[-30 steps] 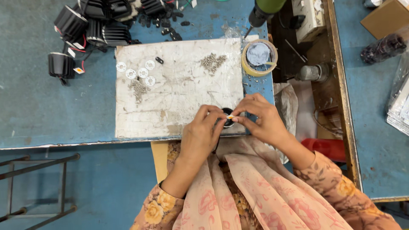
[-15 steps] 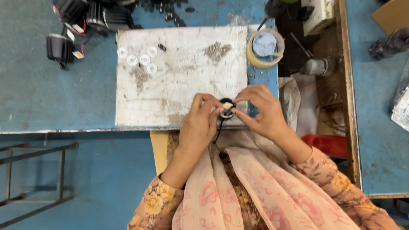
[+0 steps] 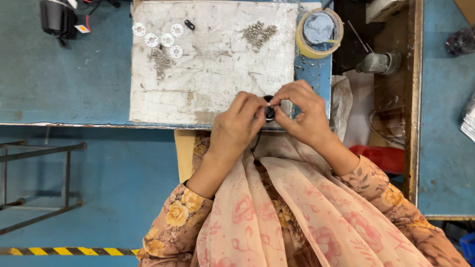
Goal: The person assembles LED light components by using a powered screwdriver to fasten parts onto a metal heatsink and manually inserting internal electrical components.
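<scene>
— Head view only, so what stays hidden?

— Most of the small black round part [image 3: 268,111]. Both hands cover it; only a dark sliver shows between the fingertips, and its shape is hard to make out. A black object [image 3: 58,17] at the top left is cut off by the frame edge.

— And the surface?

— A worn white board [image 3: 213,84] lies on a blue workbench [image 3: 64,84]. On the board sit white washers [image 3: 158,35], two small heaps of screws [image 3: 259,33], and beside it a roll of tape [image 3: 319,32]. Right of the bench is a wooden recess, then more blue tabletop. Below, a blue floor with a striped yellow-black line.

— Where is the part relative to the fingers?

— At the board's near edge, pinched from both sides. The left hand [image 3: 237,129] closes its fingers narrowly on the part's left side; the right hand [image 3: 302,113] grips it from the right, thumb and forefinger touching it.
</scene>
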